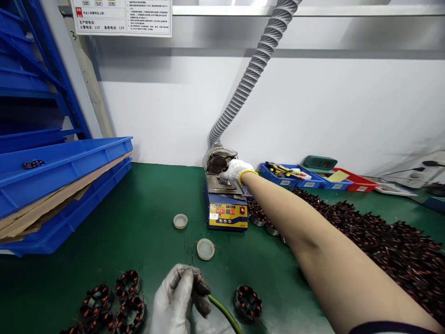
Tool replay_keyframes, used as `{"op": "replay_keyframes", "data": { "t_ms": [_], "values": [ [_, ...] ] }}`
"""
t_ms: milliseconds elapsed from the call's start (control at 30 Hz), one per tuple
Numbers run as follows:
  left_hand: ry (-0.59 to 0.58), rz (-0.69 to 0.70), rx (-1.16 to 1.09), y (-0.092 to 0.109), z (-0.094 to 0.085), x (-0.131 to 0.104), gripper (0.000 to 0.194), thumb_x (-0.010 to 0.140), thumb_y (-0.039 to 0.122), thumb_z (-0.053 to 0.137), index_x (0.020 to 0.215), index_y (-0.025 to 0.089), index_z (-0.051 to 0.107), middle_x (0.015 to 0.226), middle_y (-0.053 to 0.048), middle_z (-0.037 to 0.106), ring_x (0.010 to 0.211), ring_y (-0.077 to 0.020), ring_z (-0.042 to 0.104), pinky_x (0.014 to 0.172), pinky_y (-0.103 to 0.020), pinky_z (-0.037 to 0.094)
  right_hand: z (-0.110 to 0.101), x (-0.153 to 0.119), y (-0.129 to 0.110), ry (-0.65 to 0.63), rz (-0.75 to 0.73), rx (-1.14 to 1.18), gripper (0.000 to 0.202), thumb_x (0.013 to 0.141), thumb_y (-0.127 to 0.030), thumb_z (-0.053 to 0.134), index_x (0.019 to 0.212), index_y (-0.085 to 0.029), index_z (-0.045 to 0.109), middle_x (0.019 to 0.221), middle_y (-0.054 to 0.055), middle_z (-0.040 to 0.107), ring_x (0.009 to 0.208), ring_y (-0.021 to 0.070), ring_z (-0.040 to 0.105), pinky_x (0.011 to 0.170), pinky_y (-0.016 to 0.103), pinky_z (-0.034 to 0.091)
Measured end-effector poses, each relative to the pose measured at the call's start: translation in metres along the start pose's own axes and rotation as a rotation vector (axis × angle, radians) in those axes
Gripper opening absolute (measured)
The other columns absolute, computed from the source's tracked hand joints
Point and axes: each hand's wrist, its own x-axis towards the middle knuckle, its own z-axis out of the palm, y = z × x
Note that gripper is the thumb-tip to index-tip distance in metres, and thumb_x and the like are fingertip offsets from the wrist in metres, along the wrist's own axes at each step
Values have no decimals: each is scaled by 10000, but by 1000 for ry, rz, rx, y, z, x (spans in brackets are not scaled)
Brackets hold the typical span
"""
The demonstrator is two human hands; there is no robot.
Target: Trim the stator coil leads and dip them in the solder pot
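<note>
My left hand [182,297], in a white glove with dark stained fingertips, is closed at the lower middle, its fingers pinched round something small that I cannot make out. A green cord [224,311] runs from beside those fingers to the bottom edge. My right hand [236,170], in a white glove with a yellow cuff, is over the top plate of the blue and yellow solder pot [227,215]; its fingertips are partly hidden. Two small round white dishes [180,221] [205,249] lie between the pot and my left hand. One copper-wound ring [248,302] sits right of the cord.
Copper-wound rings [128,284] lie at the lower left, and a large heap [389,246] covers the right. Blue trays [69,160] stand at the left. A grey duct [252,69] hangs behind the pot. Tool bins [283,181] and a red bin [358,181] line the wall.
</note>
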Motion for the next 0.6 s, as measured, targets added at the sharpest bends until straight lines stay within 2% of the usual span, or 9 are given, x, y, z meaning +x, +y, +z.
{"op": "replay_keyframes", "data": {
  "t_ms": [100, 200, 267, 333, 400, 467, 533, 600],
  "values": [
    [12, 22, -1, 0, 2, 1, 447, 540, 501, 907, 621, 139, 659, 560, -7, 609, 449, -92, 508, 447, -184, 420, -5, -3, 2, 18, -4, 85, 390, 941, -480, 606, 1137, -145, 647, 1141, 96, 665, 1018, 240, 642, 891, 450, 527],
    [12, 34, -3, 0, 3, 1, 444, 541, 501, 908, 617, 141, 660, 560, -3, 611, 458, -92, 518, 448, -177, 418, -20, -14, 16, 50, -25, 203, 389, 841, -489, 690, 1048, -160, 703, 1036, 108, 702, 987, 273, 651, 866, 412, 518],
    [17, 36, -8, 0, 2, 0, 426, 552, 489, 905, 623, 145, 664, 563, 2, 613, 455, -88, 517, 447, -174, 415, -26, -32, 30, 51, -34, 299, 374, 799, -489, 699, 999, -175, 728, 928, 96, 720, 919, 280, 664, 831, 383, 515],
    [16, 36, -10, -1, 0, 1, 425, 538, 487, 911, 642, 148, 678, 576, 3, 621, 459, -90, 527, 444, -176, 423, -20, -62, 47, 27, -30, 408, 384, 805, -488, 664, 1041, -190, 720, 870, 75, 726, 824, 251, 671, 777, 355, 526],
    [-5, 25, 1, -2, -5, 2, 445, 502, 495, 922, 654, 148, 689, 593, -4, 634, 476, -106, 551, 448, -188, 451, -1, -103, 64, -11, -32, 533, 459, 833, -456, 604, 1216, -204, 645, 900, 56, 731, 751, 205, 666, 704, 311, 540],
    [-25, 1, 13, -3, -12, 4, 464, 476, 504, 928, 672, 150, 702, 624, -17, 657, 511, -133, 587, 465, -208, 490, 31, -150, 80, -68, -39, 680, 605, 843, -397, 541, 1417, -220, 464, 938, 35, 720, 711, 171, 657, 639, 278, 542],
    [-7, -22, 12, -5, -16, 6, 474, 441, 497, 938, 684, 159, 710, 650, -22, 678, 540, -154, 611, 475, -221, 516, 67, -198, 92, -169, -60, 1034, 752, 753, -327, 579, 1464, -190, 374, 867, 18, 680, 708, 176, 640, 625, 282, 534],
    [42, -27, 13, -6, -17, 6, 483, 414, 492, 944, 692, 172, 713, 657, -13, 685, 548, -160, 617, 475, -223, 529, 100, -238, 99, -185, -26, 1104, 671, 726, -298, 577, 1375, -175, 455, 736, -17, 617, 681, 177, 622, 628, 288, 531]
  ]
}}
